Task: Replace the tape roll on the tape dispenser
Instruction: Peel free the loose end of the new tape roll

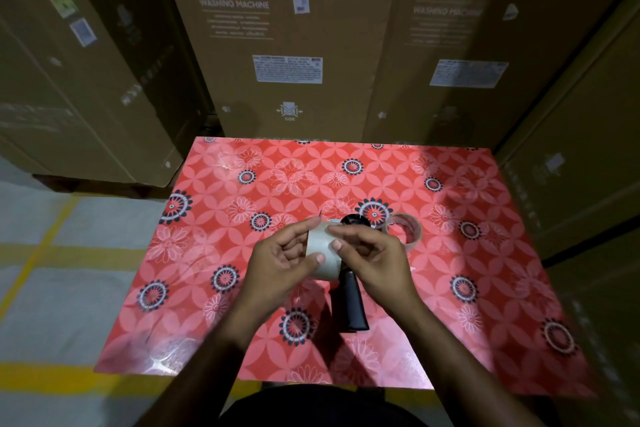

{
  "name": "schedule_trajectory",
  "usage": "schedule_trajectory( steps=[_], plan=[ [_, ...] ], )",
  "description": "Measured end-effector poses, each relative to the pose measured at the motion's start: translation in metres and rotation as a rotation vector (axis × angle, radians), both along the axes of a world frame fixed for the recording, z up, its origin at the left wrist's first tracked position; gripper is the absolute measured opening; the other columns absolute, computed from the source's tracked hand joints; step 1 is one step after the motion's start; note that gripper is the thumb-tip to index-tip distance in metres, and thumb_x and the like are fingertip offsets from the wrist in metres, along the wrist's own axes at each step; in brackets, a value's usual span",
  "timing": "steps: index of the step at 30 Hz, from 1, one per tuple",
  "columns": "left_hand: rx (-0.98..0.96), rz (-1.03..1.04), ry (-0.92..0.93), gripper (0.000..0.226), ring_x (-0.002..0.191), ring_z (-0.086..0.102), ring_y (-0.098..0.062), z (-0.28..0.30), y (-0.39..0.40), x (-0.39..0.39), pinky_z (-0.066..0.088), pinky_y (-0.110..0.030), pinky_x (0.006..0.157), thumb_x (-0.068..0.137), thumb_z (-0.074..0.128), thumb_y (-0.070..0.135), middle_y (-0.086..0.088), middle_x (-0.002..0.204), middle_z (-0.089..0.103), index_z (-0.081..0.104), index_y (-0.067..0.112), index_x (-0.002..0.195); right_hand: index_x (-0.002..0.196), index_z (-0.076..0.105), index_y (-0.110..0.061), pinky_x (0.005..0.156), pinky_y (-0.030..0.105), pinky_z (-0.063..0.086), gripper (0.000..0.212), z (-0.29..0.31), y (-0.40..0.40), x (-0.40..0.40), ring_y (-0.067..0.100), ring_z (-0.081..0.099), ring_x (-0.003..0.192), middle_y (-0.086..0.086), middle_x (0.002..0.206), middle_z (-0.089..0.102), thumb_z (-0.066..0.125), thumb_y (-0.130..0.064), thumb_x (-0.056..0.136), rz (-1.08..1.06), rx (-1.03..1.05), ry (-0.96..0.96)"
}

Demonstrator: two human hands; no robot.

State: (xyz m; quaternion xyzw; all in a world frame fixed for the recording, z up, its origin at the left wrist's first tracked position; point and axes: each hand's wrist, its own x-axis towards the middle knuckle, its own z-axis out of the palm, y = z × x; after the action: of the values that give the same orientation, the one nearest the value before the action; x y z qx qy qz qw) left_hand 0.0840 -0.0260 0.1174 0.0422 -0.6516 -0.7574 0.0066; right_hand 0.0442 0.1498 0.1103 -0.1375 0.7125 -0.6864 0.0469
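A pale tape roll (320,248) is held above the table's middle. My left hand (282,258) grips it from the left side. My right hand (369,255) pinches its top right edge with thumb and forefinger. Under my hands lies a black tape dispenser, its handle (351,303) pointing toward me and its round hub (353,219) showing just past my fingers. A second, clear tape roll (405,227) lies flat on the table right of the hub.
The table (242,184) is covered with a red floral cloth. Tall cardboard washing-machine boxes (291,45) stand close behind it and along the right side. Grey floor with yellow lines (45,253) lies to the left.
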Motion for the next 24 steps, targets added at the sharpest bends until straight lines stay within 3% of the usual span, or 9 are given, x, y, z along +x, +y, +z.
schedule_trajectory(
  steps=[3,6,9,13,16,18,20,24],
  plan=[
    [-0.052,0.019,-0.001,0.042,0.096,0.074,-0.021,-0.0027,0.0000,-0.0004,0.060,-0.034,0.080,0.082,0.077,-0.002,-0.005,0.101,0.078,0.071,0.019,0.118,0.112,0.077,-0.015,0.078,0.024,0.054,0.022,-0.0034,0.0009,0.0013,0.014,0.070,0.094,0.002,0.103,0.073,0.072,-0.014,0.090,0.018,0.040,0.012],
    [-0.095,0.116,0.008,0.027,0.078,0.070,-0.015,-0.0033,0.0032,-0.0019,0.056,-0.031,0.070,0.074,0.082,0.016,-0.008,0.082,0.073,0.078,0.024,0.099,0.115,0.076,-0.016,0.071,0.031,0.052,0.030,-0.0040,0.0021,0.0026,0.025,0.063,0.081,0.011,0.096,0.067,0.076,-0.013,0.085,0.081,0.051,0.011],
    [-0.094,0.120,0.023,0.021,0.079,0.068,-0.018,-0.0058,0.0020,-0.0022,0.054,-0.041,0.072,0.078,0.080,0.018,-0.013,0.083,0.072,0.079,0.025,0.097,0.108,0.078,-0.013,0.075,0.025,0.053,0.023,-0.0032,0.0015,0.0017,0.013,0.068,0.085,-0.001,0.097,0.075,0.076,-0.005,0.087,0.047,0.035,0.001],
    [0.002,-0.041,0.005,0.047,0.099,0.073,-0.019,-0.0028,0.0011,0.0022,0.057,-0.031,0.081,0.083,0.074,-0.007,-0.005,0.104,0.077,0.067,0.012,0.126,0.111,0.077,-0.011,0.089,0.025,0.055,0.021,-0.0013,0.0012,0.0006,0.010,0.071,0.105,-0.003,0.110,0.077,0.070,-0.005,0.092,-0.014,0.029,-0.009],
    [-0.098,0.038,0.020,0.037,0.078,0.066,-0.012,-0.0047,0.0020,0.0004,0.055,-0.032,0.072,0.082,0.077,-0.004,0.005,0.080,0.069,0.075,0.018,0.111,0.113,0.076,-0.011,0.090,0.028,0.055,0.026,-0.0020,0.0031,-0.0002,0.015,0.071,0.107,-0.002,0.113,0.076,0.069,0.000,0.091,0.061,0.033,0.015],
    [-0.096,0.094,0.024,0.025,0.075,0.065,-0.019,-0.0079,0.0009,-0.0023,0.056,-0.043,0.073,0.078,0.080,0.009,-0.006,0.078,0.067,0.079,0.020,0.101,0.113,0.076,-0.011,0.088,0.034,0.057,0.027,-0.0017,0.0039,0.0004,0.019,0.072,0.103,-0.002,0.111,0.077,0.071,0.001,0.089,0.087,0.032,0.010],
    [-0.101,0.114,0.037,0.019,0.078,0.071,-0.020,-0.0077,0.0014,-0.0034,0.058,-0.045,0.075,0.077,0.079,0.015,-0.006,0.083,0.074,0.079,0.017,0.096,0.108,0.078,-0.014,0.086,0.037,0.058,0.023,-0.0032,0.0035,0.0004,0.019,0.073,0.099,-0.004,0.107,0.078,0.072,-0.002,0.090,0.052,0.036,0.002],
    [-0.118,0.061,0.044,0.027,0.082,0.070,-0.004,-0.0011,0.0052,-0.0051,0.056,-0.024,0.078,0.083,0.073,-0.006,0.010,0.088,0.078,0.074,0.011,0.104,0.109,0.078,-0.019,0.089,0.051,0.057,0.022,-0.0103,-0.0018,0.0005,0.028,0.073,0.101,-0.003,0.107,0.078,0.072,-0.015,0.088,-0.019,0.020,-0.003]
  ],
)
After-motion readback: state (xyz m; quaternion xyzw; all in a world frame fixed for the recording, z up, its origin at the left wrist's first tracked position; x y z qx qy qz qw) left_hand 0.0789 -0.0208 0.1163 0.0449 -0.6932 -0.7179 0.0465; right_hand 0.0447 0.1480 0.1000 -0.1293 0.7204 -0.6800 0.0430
